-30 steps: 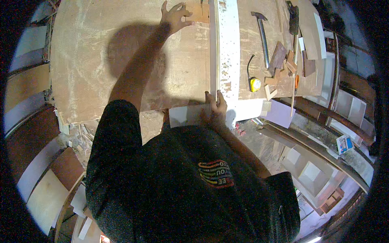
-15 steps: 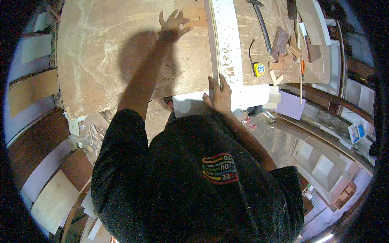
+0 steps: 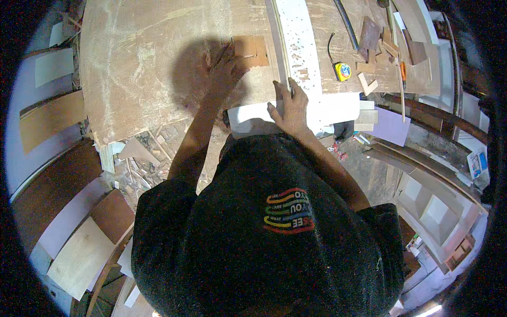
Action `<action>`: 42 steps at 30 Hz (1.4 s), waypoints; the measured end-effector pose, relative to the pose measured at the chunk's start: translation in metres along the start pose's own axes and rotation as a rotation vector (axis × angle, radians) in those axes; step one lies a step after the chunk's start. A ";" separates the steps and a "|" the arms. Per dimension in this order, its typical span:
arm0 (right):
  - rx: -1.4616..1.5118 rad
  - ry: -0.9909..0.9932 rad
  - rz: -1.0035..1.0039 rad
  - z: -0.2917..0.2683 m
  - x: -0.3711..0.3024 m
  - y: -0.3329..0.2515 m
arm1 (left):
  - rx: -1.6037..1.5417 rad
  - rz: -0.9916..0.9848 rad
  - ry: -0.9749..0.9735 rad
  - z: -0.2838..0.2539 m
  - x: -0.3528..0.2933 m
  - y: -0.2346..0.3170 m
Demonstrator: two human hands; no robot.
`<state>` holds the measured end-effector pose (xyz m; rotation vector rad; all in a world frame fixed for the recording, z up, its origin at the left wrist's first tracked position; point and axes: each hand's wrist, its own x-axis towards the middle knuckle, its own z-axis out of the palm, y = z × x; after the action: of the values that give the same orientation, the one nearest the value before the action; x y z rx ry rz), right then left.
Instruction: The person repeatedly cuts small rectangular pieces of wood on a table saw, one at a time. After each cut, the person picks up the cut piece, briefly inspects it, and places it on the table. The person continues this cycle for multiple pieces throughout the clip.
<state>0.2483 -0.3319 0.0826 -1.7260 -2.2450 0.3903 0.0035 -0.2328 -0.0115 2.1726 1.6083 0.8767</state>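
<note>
My left hand (image 3: pixel 224 70) is low over the plywood tabletop (image 3: pixel 132 63), in shadow, its fingers apart. Beside its fingertips and thumb lie flat orange-brown wood pieces (image 3: pixel 249 47); whether the hand presses on them is hard to see. My right hand (image 3: pixel 293 110) rests with outstretched fingers on a long white board (image 3: pixel 300 47) and the thin wooden strip (image 3: pixel 281 39) along its left edge. A white crosspiece (image 3: pixel 343 108) meets the board's near end, and its left part passes under that hand's wrist.
On the right lie a yellow tape measure (image 3: pixel 342 72), a hammer (image 3: pixel 346 24) with its head out of view, an orange-handled tool (image 3: pixel 403 71), dark wood scraps (image 3: pixel 369 34) and a V-shaped wood piece (image 3: pixel 367 84). Offcuts (image 3: pixel 140 153) litter the floor; panels (image 3: pixel 82 259) lean left.
My left hand has come nearer to my body, and the orange-brown pieces have shifted nearer with it. My right hand stays on the white board. The view has tilted slightly.
</note>
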 end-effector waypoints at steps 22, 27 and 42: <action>1.174 0.007 0.213 -0.121 0.007 -0.079 | -0.845 -0.253 -0.143 -0.179 -0.017 0.160; 1.032 0.014 0.145 -0.131 -0.003 -0.082 | -0.929 -0.348 -0.315 -0.195 -0.025 0.163; 1.439 -0.281 0.229 -0.135 0.007 -0.112 | -0.599 -0.193 -0.115 -0.212 -0.043 0.151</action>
<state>0.1982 -0.3469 0.2501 -1.0510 -1.1238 1.7866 -0.0241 -0.3477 0.2249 1.5946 1.2620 0.9945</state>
